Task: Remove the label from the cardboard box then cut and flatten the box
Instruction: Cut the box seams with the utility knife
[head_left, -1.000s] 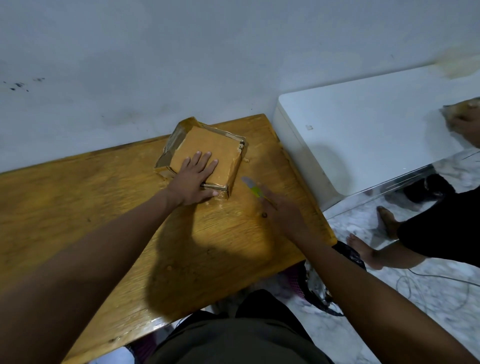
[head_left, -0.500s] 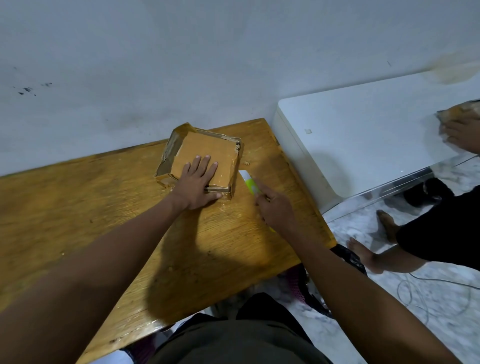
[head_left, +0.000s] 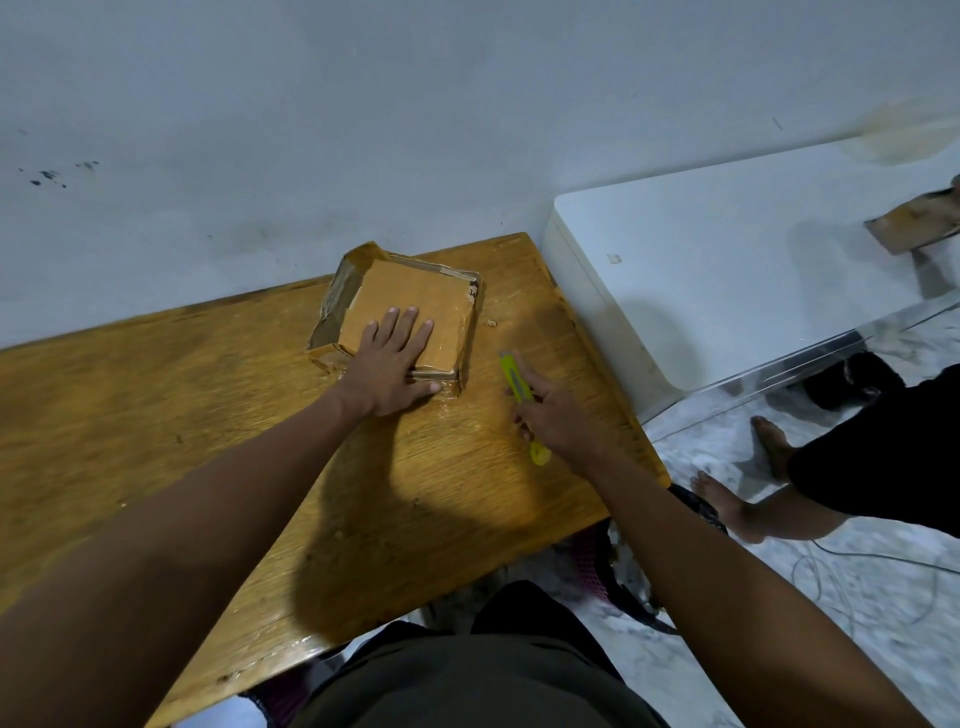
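Observation:
A small flat cardboard box (head_left: 415, 296), wrapped in clear tape, lies near the far right end of the wooden table (head_left: 208, 415). A scrap of white label with black print shows at its far right corner. My left hand (head_left: 389, 364) presses flat on the box's near half, fingers spread. My right hand (head_left: 556, 415) holds a yellow-green utility knife (head_left: 514, 376) just right of the box, its tip pointing away from me, a short gap from the box's right side.
A white table (head_left: 727, 270) stands to the right, with another cardboard piece (head_left: 914, 223) at its far edge. Another person's bare feet (head_left: 727, 499) and dark clothing are on the marble floor at right. A cable (head_left: 857, 577) lies on the floor. The wall runs behind the table.
My right hand has turned the knife so its tip points forward, staying beside the box's right side. My left hand stays pressed on the box.

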